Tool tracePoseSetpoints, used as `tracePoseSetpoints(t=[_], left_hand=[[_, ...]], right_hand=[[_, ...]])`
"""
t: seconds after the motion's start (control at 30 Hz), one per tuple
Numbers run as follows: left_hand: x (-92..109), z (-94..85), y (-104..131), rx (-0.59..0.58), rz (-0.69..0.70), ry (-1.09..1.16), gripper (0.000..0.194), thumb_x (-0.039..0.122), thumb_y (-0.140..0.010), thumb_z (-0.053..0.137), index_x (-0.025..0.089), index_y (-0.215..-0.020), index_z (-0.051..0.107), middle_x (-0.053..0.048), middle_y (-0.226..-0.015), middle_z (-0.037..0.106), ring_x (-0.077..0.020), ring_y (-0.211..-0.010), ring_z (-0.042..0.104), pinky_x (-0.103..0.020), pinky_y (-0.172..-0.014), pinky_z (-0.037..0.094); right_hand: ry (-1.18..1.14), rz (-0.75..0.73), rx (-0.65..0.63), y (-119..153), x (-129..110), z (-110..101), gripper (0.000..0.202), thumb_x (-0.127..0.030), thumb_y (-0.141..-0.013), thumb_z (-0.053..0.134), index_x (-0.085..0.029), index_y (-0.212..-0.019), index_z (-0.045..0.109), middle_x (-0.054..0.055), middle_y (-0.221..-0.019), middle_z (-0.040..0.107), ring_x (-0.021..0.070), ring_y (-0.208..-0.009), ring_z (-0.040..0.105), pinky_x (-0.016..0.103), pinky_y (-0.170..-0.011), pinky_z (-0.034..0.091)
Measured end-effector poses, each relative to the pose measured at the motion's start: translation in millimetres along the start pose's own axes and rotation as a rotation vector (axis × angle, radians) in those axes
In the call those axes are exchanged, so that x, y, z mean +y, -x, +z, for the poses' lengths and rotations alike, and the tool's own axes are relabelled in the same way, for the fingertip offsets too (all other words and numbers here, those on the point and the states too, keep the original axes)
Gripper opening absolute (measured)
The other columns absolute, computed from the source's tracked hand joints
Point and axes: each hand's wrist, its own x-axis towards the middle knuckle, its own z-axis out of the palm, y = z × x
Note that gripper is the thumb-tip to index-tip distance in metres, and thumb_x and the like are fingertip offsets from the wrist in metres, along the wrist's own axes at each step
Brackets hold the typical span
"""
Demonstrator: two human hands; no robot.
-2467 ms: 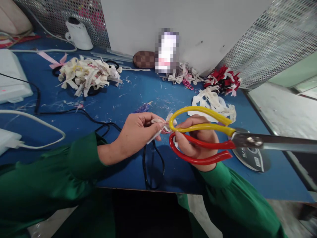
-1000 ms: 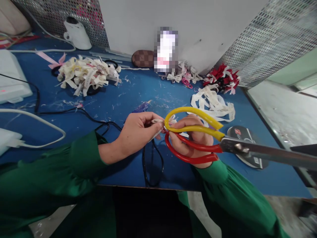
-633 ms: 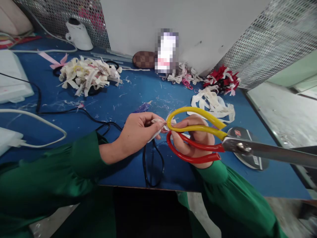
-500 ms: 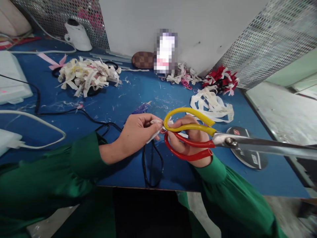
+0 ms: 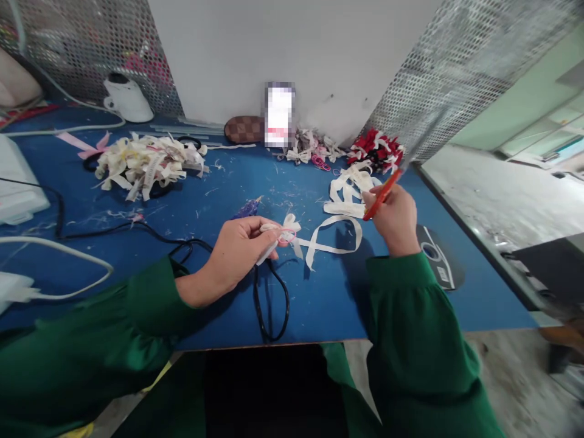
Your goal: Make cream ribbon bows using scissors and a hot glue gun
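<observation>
My left hand is closed, pinching a white ribbon bow with a pink elastic band looped at it. From the bow a long white ribbon trails right in a loop on the blue table. My right hand is closed round the handles of the scissors, raised to the right of the bow. Their red handle shows below the fist, and the blades are smeared by motion, pointing up and away. Most of the yellow handle is hidden by the hand.
A heap of white ribbon bows lies at back left, a red and white heap at back right. Near it is a loose white ribbon coil. A phone leans on the wall. A black cable runs under my left hand.
My right hand has moved away to the right from the bow, and the scissors have swung from pointing right to pointing up and away. The bow and its ribbon tail now show uncovered.
</observation>
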Motion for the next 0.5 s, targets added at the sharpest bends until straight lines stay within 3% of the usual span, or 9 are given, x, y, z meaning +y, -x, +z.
tracePoseSetpoints(t=[0.1, 0.27, 0.4, 0.5], left_hand=[[2, 1.5, 1, -0.004, 0.008, -0.02, 0.019, 0.031, -0.079, 0.072, 0.014, -0.086, 0.076, -0.008, -0.075, 0.076, -0.0109, -0.051, 0.061, -0.021, -0.048, 0.048], [1, -1.2, 3, -0.045, 0.085, -0.063, 0.019, 0.03, -0.082, 0.069, 0.015, -0.09, 0.077, -0.006, -0.078, 0.076, -0.0108, -0.055, 0.062, -0.021, -0.051, 0.048], [1, -3.5, 4, -0.085, 0.137, -0.106, 0.02, 0.031, -0.086, 0.067, 0.015, -0.093, 0.077, -0.006, -0.079, 0.076, -0.0112, -0.057, 0.063, -0.022, -0.054, 0.049], [3, -2.8, 6, -0.092, 0.168, -0.12, 0.02, 0.03, -0.086, 0.066, 0.015, -0.093, 0.077, -0.006, -0.079, 0.076, -0.0117, -0.059, 0.064, -0.022, -0.056, 0.049]], right_hand=[[0.222, 0.151, -0.037, -6, 8, 3, 0.033, -0.046, -0.079, 0.061, -0.016, -0.091, 0.068, 0.017, -0.089, 0.071, 0.0319, -0.082, 0.065, 0.041, -0.066, 0.045], [0.406, 0.139, -0.186, -3, 10, 15, 0.04, -0.05, -0.079, 0.062, -0.013, -0.091, 0.072, 0.021, -0.094, 0.072, 0.0328, -0.087, 0.066, 0.038, -0.064, 0.043], [0.384, 0.146, -0.244, -3, 11, 17, 0.044, -0.053, -0.083, 0.06, -0.012, -0.086, 0.073, 0.022, -0.091, 0.072, 0.0316, -0.086, 0.067, 0.037, -0.064, 0.042], [0.263, 0.11, -0.146, 1, 0, 7, 0.033, -0.044, -0.082, 0.063, -0.013, -0.085, 0.074, 0.019, -0.093, 0.071, 0.0287, -0.086, 0.066, 0.038, -0.068, 0.043]])
